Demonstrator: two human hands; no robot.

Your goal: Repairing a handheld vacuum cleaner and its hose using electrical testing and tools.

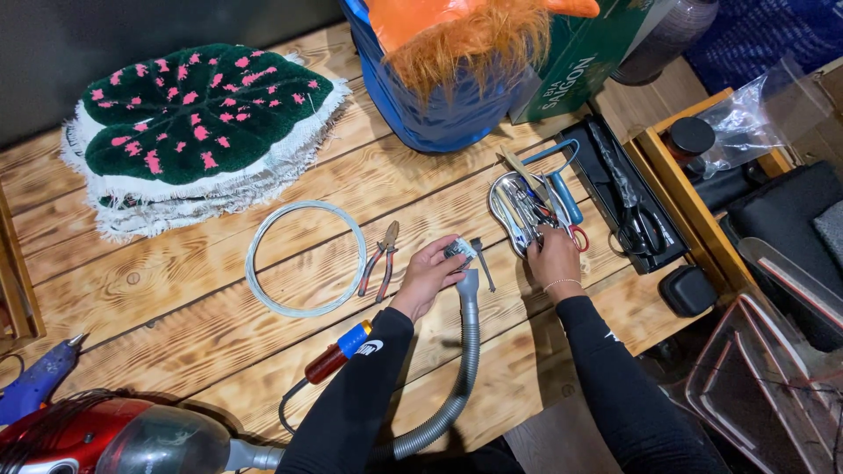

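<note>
While the left hand (428, 279) grips a small metal part (458, 250), the right hand (554, 260) rummages at the tool tray's (502, 195) edge.

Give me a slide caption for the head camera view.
Left hand holds a small metal part above a vacuum hose; right hand reaches into a metal tool tray.

A dark green tufted rug (198, 110) is patterned with pink spots and edged in white. Pliers (380, 259) are fitted with red handles, while a grey hose (465, 369) is joined to a red vacuum (79, 437). A blue bucket (439, 110) is topped with orange fur (465, 39).
</note>
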